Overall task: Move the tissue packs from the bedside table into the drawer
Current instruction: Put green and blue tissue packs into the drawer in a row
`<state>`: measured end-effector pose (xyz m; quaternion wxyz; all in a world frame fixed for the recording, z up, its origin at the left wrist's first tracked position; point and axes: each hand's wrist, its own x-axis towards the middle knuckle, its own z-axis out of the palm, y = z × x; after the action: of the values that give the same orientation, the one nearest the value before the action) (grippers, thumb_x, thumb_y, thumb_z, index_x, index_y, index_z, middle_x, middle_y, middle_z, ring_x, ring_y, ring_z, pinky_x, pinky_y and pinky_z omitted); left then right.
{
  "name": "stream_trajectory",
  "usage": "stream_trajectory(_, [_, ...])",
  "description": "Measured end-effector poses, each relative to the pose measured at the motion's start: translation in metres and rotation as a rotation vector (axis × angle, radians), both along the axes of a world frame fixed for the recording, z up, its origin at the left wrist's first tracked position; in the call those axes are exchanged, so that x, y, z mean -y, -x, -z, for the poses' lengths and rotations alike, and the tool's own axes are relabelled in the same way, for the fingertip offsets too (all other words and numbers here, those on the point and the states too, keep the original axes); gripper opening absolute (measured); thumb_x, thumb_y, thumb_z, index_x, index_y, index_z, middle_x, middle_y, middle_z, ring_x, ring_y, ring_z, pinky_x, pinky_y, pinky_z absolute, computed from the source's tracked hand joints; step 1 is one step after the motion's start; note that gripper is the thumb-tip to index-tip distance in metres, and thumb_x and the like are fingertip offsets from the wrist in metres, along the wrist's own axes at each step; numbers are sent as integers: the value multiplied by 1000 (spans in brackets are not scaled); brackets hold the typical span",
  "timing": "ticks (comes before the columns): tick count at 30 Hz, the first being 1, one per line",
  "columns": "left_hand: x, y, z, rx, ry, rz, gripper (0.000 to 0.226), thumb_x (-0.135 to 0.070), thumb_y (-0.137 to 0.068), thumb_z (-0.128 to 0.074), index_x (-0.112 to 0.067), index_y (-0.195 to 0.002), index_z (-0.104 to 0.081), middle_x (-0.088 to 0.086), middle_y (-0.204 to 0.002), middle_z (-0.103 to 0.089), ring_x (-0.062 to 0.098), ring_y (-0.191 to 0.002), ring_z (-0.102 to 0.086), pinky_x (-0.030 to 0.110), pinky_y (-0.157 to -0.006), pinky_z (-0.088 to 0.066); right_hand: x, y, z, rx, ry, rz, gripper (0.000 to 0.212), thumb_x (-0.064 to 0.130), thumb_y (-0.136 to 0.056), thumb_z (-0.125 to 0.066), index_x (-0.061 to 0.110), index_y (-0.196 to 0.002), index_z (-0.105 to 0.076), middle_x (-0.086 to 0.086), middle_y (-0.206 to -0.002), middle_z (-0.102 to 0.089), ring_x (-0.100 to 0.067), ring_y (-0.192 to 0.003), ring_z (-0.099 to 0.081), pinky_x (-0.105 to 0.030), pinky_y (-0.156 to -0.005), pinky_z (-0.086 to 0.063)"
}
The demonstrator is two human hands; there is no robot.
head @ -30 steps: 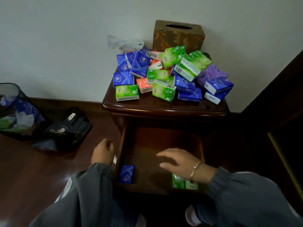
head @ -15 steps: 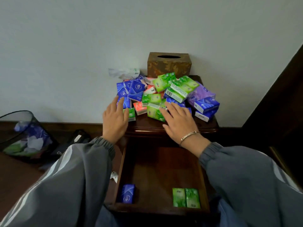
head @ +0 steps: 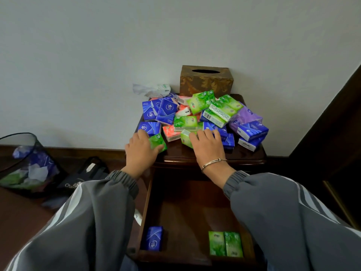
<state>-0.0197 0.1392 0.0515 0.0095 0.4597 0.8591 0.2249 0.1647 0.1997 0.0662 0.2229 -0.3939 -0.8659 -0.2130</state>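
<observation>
A heap of tissue packs (head: 197, 118) in blue, green, orange and purple covers the dark wooden bedside table (head: 244, 156). My left hand (head: 139, 153) is at the heap's front left, fingers and thumb closed around a green pack (head: 159, 141). My right hand (head: 208, 147) lies on the heap's front middle, fingers curled over another green pack (head: 185, 136) and reaching onto blue packs behind it. Below, the drawer (head: 175, 258) is pulled open. It holds a blue pack (head: 153, 238) at the front left and two green packs (head: 225, 244) side by side at the front right.
A brown tissue box (head: 206, 81) stands at the back of the table against the wall, with a crumpled plastic wrapper (head: 150, 89) to its left. A mesh waste bin (head: 25, 165) and a black bag (head: 84, 177) sit on the floor at left. Dark wooden furniture (head: 332, 133) rises at right.
Both hands rose from the drawer to the table top. In the last half second they reached further into the heap and closed onto green packs.
</observation>
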Motion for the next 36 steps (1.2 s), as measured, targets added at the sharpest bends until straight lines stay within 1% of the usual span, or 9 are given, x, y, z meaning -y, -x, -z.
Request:
stream_trajectory(3, [7,-2,-5,167,-65,14,61,-41,-78,-73,-8,-113,-37,16,-114,-62,37,-101,-61,38,-72,-46,1,-2,-1,-143,249,-40,34,6,-78,-59,16,-111,-59,-7,-99,-63,-30,-90,-57,-38,-81,-43])
stream_trajectory(5, [13,-9,-5,291,-158,-37,58,-36,-81,-71,-9,-122,-40,14,-119,-61,34,-106,-59,35,-77,-43,7,-4,-5,-515,574,-67,37,13,-80,-66,16,-115,-55,-3,-106,-60,-24,-97,-55,-36,-83,-44])
stream_trajectory(8, [16,-30,-4,648,-250,-9,35,-24,-93,-56,-6,-123,-53,13,-119,-63,24,-101,-59,31,-84,-43,24,1,-11,-1028,959,-130,32,18,-76,-73,25,-101,-55,14,-88,-58,-3,-76,-58,-15,-69,-47])
stream_trajectory(11, [21,-56,-9,1321,-371,89,26,-19,-98,-45,-8,-106,-67,13,-103,-72,23,-93,-66,35,-80,-55,40,4,-3,-1027,1057,-167,29,21,-76,-74,28,-95,-53,18,-82,-58,3,-71,-57,-5,-60,-44])
stream_trajectory(14, [25,-61,-15,1622,-403,50,45,-47,-99,-36,-15,-103,-66,8,-100,-74,21,-96,-69,36,-79,-55,52,4,5,-993,1000,-107,22,26,-79,-71,22,-96,-58,9,-90,-63,-4,-80,-60,-15,-71,-47])
stream_trajectory(20, [35,-49,-8,1481,-368,137,37,-34,-92,-57,-7,-117,-62,19,-113,-69,29,-102,-67,42,-95,-52,56,11,10,-773,944,-157,21,19,-93,-52,10,-101,-70,-7,-103,-62,-20,-98,-59,-23,-87,-41])
stream_trajectory(23, [31,-34,-6,1406,-456,58,38,-33,-90,-61,-9,-120,-60,13,-110,-71,25,-97,-69,36,-83,-55,33,11,-9,-669,731,-175,20,15,-90,-55,11,-104,-69,-8,-105,-66,-24,-101,-58,-33,-92,-42])
stream_trajectory(29, [12,-17,3,1265,-472,74,49,-36,-83,-69,-14,-125,-54,4,-114,-69,19,-102,-68,40,-93,-54,-46,-8,-59,-583,354,21,24,24,-87,-57,16,-108,-64,-7,-107,-65,-27,-103,-55,-42,-88,-45])
stream_trajectory(36, [5,-13,19,1197,-448,81,52,-45,-80,-69,-21,-123,-53,0,-115,-68,17,-102,-68,43,-93,-53,-114,-48,-74,-304,696,274,74,55,-73,-68,19,-131,-41,-12,-132,-47,-33,-119,-46,-48,-99,-41])
